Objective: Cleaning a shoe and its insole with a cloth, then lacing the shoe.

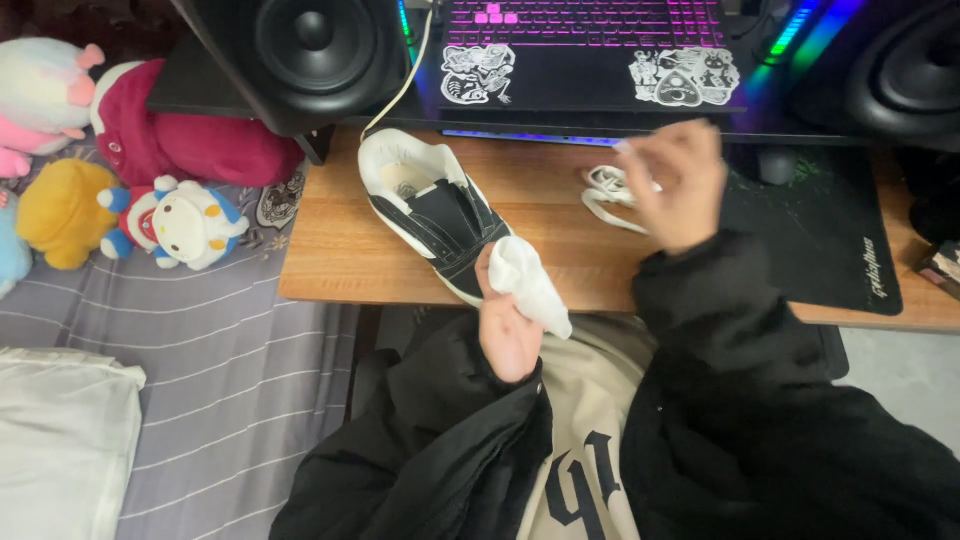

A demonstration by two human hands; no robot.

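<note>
Left hand (507,335) closed around a crumpled white cloth (530,283), thumb pressing it against the toe end of a black-and-white sneaker (432,213). Sneaker unlaced, lying on the wooden desk (340,250) near its front edge, heel toward the laptop (590,50), toe overhanging toward the lap. Right hand (675,185) raised above the desk and blurred — fingers loosely curled, nothing clearly held; cannot tell whether pinching anything. Just beyond it, a loose bundle of white laces (612,192) on the wood, beside a black mouse mat (815,235). Laptop keys glowing pink and purple, stickers on its palm rest. Black speaker (300,55) at the desk's back left corner — a second one at far right. Plush toys (130,170) piled on striped grey bedding (220,380) to the left.
</note>
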